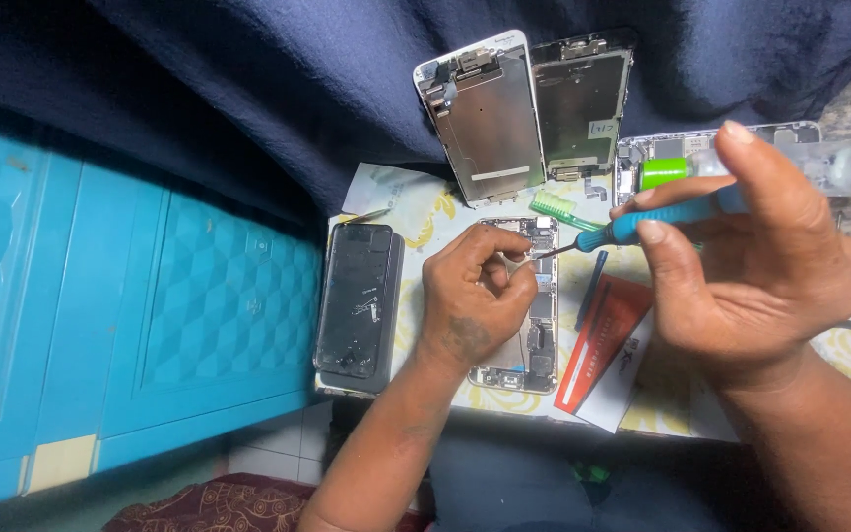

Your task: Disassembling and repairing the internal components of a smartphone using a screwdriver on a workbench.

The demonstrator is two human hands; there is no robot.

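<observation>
Left hand [475, 296] rests on the opened phone [529, 330], fingers curled and pinching at something small near its upper half; can't tell what, if anything, is between them. Phone lies flat on the patterned mat [425, 212], centre of the work area. Right hand [751, 256] clenched around a blue screwdriver [642, 222], tip angled down-left, just at the left fingertips over the phone. Black phone [359, 305] lies face down just left of it. Two screen panels [529, 113] lean against dark blue cloth [248, 99] above. Green brush [558, 209] and red packet [608, 335] sit to the right.
</observation>
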